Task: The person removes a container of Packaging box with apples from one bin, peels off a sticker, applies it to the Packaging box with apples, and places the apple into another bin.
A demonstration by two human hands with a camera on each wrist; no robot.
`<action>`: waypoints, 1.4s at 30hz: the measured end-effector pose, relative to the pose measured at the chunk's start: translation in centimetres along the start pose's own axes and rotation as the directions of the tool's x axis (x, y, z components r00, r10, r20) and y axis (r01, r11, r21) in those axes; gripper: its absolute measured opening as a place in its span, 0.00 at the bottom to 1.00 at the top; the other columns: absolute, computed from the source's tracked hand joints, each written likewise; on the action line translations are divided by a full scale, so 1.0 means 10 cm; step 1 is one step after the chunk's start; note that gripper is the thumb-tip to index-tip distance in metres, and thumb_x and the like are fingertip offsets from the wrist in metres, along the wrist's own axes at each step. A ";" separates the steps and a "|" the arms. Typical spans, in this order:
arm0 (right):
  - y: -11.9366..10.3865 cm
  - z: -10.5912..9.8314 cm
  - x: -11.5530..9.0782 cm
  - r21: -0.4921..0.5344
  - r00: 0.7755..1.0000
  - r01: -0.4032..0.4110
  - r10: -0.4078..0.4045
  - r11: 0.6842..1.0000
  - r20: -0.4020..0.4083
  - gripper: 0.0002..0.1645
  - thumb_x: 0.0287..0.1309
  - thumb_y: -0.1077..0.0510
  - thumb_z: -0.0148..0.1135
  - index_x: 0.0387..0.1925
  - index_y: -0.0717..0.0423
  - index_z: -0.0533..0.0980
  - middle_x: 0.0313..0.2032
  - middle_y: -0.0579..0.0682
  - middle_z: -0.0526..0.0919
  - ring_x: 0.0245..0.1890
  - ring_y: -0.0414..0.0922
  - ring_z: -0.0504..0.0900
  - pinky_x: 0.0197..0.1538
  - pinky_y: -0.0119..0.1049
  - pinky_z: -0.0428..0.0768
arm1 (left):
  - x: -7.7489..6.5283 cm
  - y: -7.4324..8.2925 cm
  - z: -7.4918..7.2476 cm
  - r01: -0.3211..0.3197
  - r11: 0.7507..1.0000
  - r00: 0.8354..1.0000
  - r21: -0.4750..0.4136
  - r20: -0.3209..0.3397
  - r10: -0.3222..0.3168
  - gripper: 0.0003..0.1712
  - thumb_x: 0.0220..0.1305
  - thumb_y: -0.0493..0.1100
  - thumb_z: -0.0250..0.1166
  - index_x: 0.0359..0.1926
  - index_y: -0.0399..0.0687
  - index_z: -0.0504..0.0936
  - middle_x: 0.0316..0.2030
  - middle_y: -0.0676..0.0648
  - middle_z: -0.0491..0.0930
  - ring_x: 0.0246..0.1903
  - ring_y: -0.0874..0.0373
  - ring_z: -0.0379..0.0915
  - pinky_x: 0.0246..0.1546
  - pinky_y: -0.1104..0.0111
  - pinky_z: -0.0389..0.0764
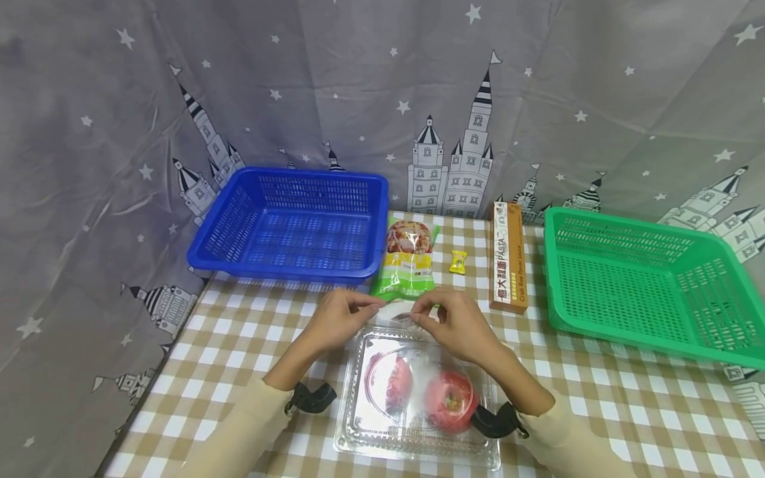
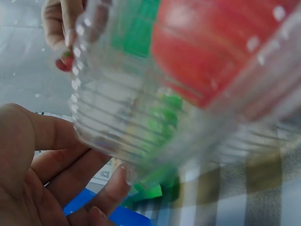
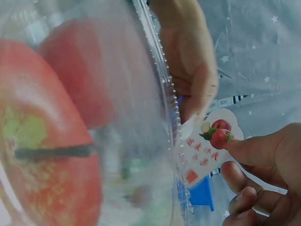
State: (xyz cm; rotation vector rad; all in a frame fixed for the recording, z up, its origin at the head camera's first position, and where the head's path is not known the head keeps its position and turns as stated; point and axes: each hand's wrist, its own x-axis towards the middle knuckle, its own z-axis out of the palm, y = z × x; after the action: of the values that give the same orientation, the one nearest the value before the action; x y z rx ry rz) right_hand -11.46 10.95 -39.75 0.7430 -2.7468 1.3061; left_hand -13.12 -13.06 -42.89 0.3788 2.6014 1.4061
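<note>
A clear plastic clamshell box lies before me on the checked cloth with two red apples inside. At its far edge my right hand pinches a white label between thumb and forefinger; red characters and a picture of apples are printed on it. My left hand is at the label's other end, thumb and forefinger together there, though the fingertips are partly hidden. In the left wrist view its other fingers lie loosely bent beside the corner of the box.
Behind the hands lies a green and yellow food bag, with a small yellow packet to its right. Further right is a brown pasta box. A blue basket stands at back left, a green basket at right. A grey curtain hangs behind.
</note>
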 end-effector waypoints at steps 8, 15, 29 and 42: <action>0.02 -0.10 -0.09 0.040 0.999 -0.039 0.040 0.998 -0.033 0.04 0.57 0.58 0.70 0.31 0.55 0.84 0.27 0.38 0.81 0.16 0.37 0.67 0.19 0.30 0.66 | 0.01 -0.13 0.03 0.027 0.999 1.000 -0.018 -0.006 -0.027 0.13 0.64 0.36 0.62 0.49 0.45 0.86 0.35 0.49 0.83 0.23 0.59 0.74 0.21 0.67 0.75; 0.08 -0.17 -0.20 0.082 0.993 -0.099 0.104 0.992 -0.055 0.03 0.56 0.60 0.71 0.31 0.55 0.83 0.24 0.41 0.78 0.17 0.39 0.68 0.20 0.31 0.68 | -0.01 -0.16 0.06 0.020 1.000 1.000 0.012 -0.009 -0.020 0.18 0.65 0.36 0.61 0.55 0.46 0.83 0.47 0.45 0.82 0.31 0.57 0.78 0.29 0.64 0.79; 0.15 -0.26 -0.45 0.227 0.980 -0.191 0.199 0.955 -0.011 0.02 0.56 0.60 0.71 0.32 0.54 0.84 0.28 0.46 0.83 0.22 0.42 0.76 0.25 0.32 0.76 | -0.22 -0.20 -0.02 -0.022 0.998 0.999 0.053 -0.044 0.024 0.18 0.64 0.36 0.62 0.55 0.45 0.82 0.53 0.45 0.80 0.40 0.51 0.81 0.41 0.58 0.81; 0.07 -0.21 -0.64 0.384 0.950 -0.298 0.309 0.874 0.034 0.06 0.55 0.63 0.71 0.34 0.60 0.82 0.29 0.52 0.84 0.23 0.44 0.78 0.26 0.31 0.77 | -0.94 -0.24 0.06 -0.018 0.994 1.000 -0.111 -0.012 0.017 0.34 0.68 0.42 0.64 0.71 0.61 0.63 0.50 0.46 0.73 0.36 0.57 0.77 0.36 0.66 0.80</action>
State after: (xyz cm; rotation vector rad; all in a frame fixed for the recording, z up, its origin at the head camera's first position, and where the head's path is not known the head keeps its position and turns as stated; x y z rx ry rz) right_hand -6.48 15.45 -40.20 0.2917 -2.6918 1.9396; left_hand -4.31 -16.64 -45.08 0.3806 2.5201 1.5546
